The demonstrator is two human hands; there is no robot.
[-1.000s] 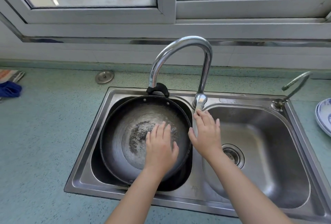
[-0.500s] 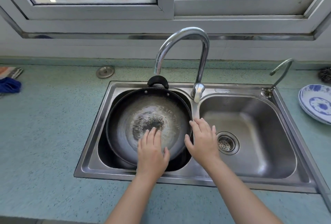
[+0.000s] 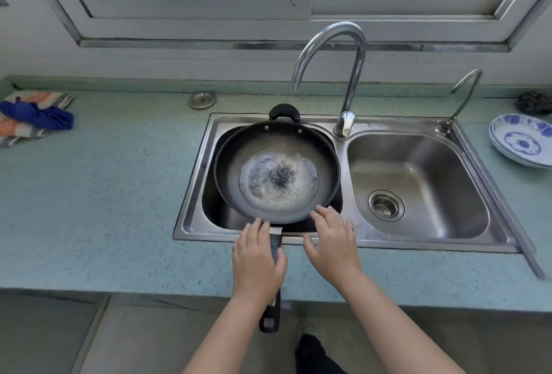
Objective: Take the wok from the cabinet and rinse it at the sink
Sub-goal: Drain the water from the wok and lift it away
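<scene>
A round, dark metal wok [image 3: 277, 170] with a worn grey centre is seen from above, resting in the left basin of a double stainless-steel sink [image 3: 418, 242]. A shallow pool of water is held in its bottom. Its small black loop handle [image 3: 284, 111] is pointed toward the window, and its long black straight handle [image 3: 273, 278] is extended over the near sink rim and the pale green speckled countertop [image 3: 104, 194]. The long handle is covered by the left hand [image 3: 257, 263], fingers laid together along it with the thumb on the handle's right side. The right hand [image 3: 331, 242] is held just beside it, fingers slightly spread, fingertips at the wok's near rim; contact cannot be told. A curved chrome faucet [image 3: 343, 74] is arched above the wok's far right edge. A blue-and-white patterned plate [image 3: 522, 140] is set at the far right.
</scene>
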